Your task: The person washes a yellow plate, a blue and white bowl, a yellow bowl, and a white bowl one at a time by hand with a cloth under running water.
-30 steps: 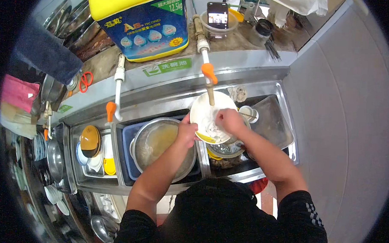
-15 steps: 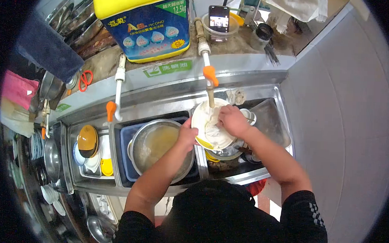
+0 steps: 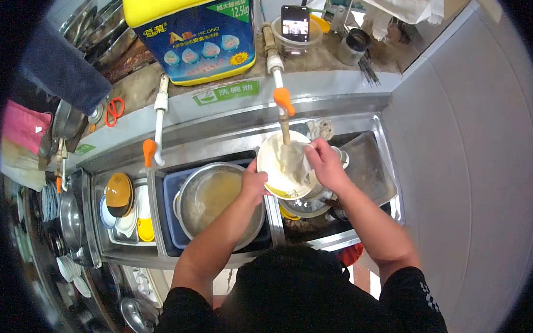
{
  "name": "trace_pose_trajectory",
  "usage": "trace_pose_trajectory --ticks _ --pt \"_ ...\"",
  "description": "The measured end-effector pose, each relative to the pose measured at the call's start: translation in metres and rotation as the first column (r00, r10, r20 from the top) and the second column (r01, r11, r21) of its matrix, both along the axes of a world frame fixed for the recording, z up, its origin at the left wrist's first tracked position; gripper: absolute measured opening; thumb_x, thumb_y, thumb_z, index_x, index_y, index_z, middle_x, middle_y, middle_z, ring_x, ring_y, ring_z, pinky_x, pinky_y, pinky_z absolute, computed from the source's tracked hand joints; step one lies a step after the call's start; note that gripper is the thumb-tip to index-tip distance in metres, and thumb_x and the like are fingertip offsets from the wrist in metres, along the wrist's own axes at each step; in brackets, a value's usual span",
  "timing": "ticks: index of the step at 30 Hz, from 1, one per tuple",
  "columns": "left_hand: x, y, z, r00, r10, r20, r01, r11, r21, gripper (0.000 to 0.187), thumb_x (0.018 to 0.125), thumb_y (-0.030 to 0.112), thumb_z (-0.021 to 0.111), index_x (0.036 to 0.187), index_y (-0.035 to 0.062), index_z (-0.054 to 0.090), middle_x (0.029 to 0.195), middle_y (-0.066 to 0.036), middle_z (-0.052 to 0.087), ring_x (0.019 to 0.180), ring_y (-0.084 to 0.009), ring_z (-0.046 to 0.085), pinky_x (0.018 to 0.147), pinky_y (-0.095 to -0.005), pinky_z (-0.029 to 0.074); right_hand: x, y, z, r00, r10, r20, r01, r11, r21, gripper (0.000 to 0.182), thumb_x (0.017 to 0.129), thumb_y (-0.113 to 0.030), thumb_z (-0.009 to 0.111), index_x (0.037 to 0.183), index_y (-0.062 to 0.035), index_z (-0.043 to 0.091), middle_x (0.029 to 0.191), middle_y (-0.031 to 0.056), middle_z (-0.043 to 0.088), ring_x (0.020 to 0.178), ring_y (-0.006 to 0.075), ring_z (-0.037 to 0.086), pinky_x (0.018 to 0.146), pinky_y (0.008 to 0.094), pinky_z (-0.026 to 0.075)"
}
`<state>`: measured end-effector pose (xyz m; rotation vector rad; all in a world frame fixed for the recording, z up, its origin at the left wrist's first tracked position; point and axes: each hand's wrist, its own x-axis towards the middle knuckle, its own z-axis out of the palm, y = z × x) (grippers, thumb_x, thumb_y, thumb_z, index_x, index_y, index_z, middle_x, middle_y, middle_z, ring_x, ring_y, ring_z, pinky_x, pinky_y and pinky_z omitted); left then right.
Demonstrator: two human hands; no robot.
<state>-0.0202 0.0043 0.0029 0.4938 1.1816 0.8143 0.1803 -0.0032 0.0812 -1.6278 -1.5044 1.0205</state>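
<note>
My left hand [image 3: 255, 184] is closed on the left rim of a cream-white bowl [image 3: 271, 161] with yellow on its near edge. The bowl is tilted under the end of a tap [image 3: 284, 123] with an orange handle, over the right-hand sink. At the bowl's right side my right hand [image 3: 328, 164] is closed, its fingertips gripping a whitish, limp cloth [image 3: 297, 156] that lies inside the bowl. Below the bowl, a metal basin [image 3: 312, 209] shows in the sink, partly hidden by the bowl.
A large metal pot [image 3: 209, 200] of cloudy water stands in a blue tub [image 3: 171, 192] in the middle sink. Stacked dishes [image 3: 119, 193] fill the left sink. On the ledge are a big detergent jug [image 3: 194, 40] and a phone [image 3: 295, 23]. A grey tray [image 3: 369, 170] leans at the right.
My right hand has drawn from the bowl's inside to its right edge, pulling the cloth along. The bowl has shifted slightly left and is still in my left hand.
</note>
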Motion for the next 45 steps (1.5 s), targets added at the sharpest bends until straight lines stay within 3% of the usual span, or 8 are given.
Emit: trace_pose_trajectory --ticks 15,18,22,26,31,38,42,45 --pt "-0.009 0.004 0.021 1.000 0.010 0.020 -0.011 0.999 0.034 0.065 0.068 -0.007 0.044 0.130 0.0129 0.047 0.109 -0.010 0.061 0.087 -0.0279 0.066 0.054 -0.0448 0.059 0.006 -0.003 -0.093 0.530 0.335 0.779 -0.576 0.816 0.041 0.051 0.080 -0.017 0.055 0.129 -0.0091 0.048 0.137 0.0210 0.040 0.129 0.0331 0.038 0.106 0.0431 0.032" --pt "-0.007 0.012 0.023 1.000 0.025 0.008 -0.025 0.999 0.048 0.064 0.069 -0.008 0.043 0.129 0.0123 0.048 0.109 -0.010 0.061 0.089 -0.0276 0.065 0.054 -0.0443 0.058 -0.004 -0.004 -0.072 0.630 0.374 0.680 -0.521 0.854 0.013 0.050 0.082 -0.020 0.053 0.130 -0.0062 0.047 0.134 0.0220 0.044 0.126 0.0343 0.042 0.106 0.0415 0.033" --pt "0.010 0.018 0.006 0.990 0.140 0.005 -0.139 0.978 0.158 0.060 0.070 -0.011 0.040 0.127 0.0049 0.049 0.110 -0.013 0.061 0.095 -0.0271 0.064 0.062 -0.0391 0.060 -0.046 -0.013 -0.078 0.912 0.345 -0.223 -0.398 0.876 -0.274 0.056 0.082 -0.022 0.055 0.134 -0.0067 0.041 0.128 0.0227 0.049 0.121 0.0380 0.045 0.103 0.0400 0.034" --pt "0.007 0.024 0.004 0.981 0.187 0.053 -0.194 0.960 0.202 0.059 0.071 -0.011 0.040 0.127 0.0033 0.049 0.110 -0.013 0.061 0.095 -0.0265 0.064 0.066 -0.0378 0.059 -0.041 -0.022 -0.063 0.916 0.395 0.075 -0.387 0.917 -0.098 0.048 0.081 -0.015 0.054 0.128 -0.0091 0.046 0.128 0.0206 0.051 0.118 0.0359 0.049 0.101 0.0412 0.037" --pt "-0.027 0.046 0.037 0.972 -0.204 -0.117 0.207 0.978 0.017 0.056 0.071 -0.003 0.046 0.127 0.0021 0.048 0.113 -0.014 0.060 0.101 -0.0273 0.061 0.083 -0.0381 0.053 0.021 -0.013 -0.067 0.495 0.373 0.785 -0.765 0.615 0.190 0.031 0.076 -0.008 0.053 0.107 -0.0094 0.058 0.115 0.0158 0.059 0.103 0.0311 0.058 0.089 0.0448 0.044" --pt "0.015 0.004 -0.012 0.830 0.336 0.445 -0.290 0.942 -0.171 0.061 0.072 0.021 0.050 0.128 -0.0017 0.043 0.118 -0.017 0.055 0.114 -0.0302 0.052 0.096 -0.0437 0.043 -0.048 -0.025 -0.045 0.868 0.295 0.400 -0.427 0.854 0.297 0.030 0.072 -0.006 0.057 0.102 -0.0088 0.060 0.107 0.0128 0.062 0.097 0.0292 0.061 0.081 0.0406 0.048" --pt "0.009 -0.004 -0.025 0.917 0.323 0.236 -0.358 0.926 0.123 0.054 0.073 0.016 0.050 0.125 0.0015 0.046 0.115 -0.014 0.056 0.107 -0.0280 0.053 0.095 -0.0379 0.041 -0.055 -0.044 -0.068 0.921 0.348 0.176 -0.384 0.888 0.253 0.041 0.074 -0.002 0.057 0.113 -0.0110 0.058 0.119 0.0131 0.059 0.108 0.0294 0.057 0.091 0.0382 0.047" --pt "-0.030 0.021 -0.031 0.962 -0.055 0.269 0.047 0.998 0.037 0.056 0.070 0.015 0.050 0.125 0.0005 0.045 0.114 -0.016 0.056 0.108 -0.0280 0.054 0.094 -0.0399 0.043 -0.002 -0.036 -0.080 0.736 0.442 0.513 -0.599 0.778 0.189 0.038 0.080 -0.009 0.055 0.118 -0.0134 0.056 0.124 0.0116 0.057 0.114 0.0280 0.055 0.097 0.0396 0.043"
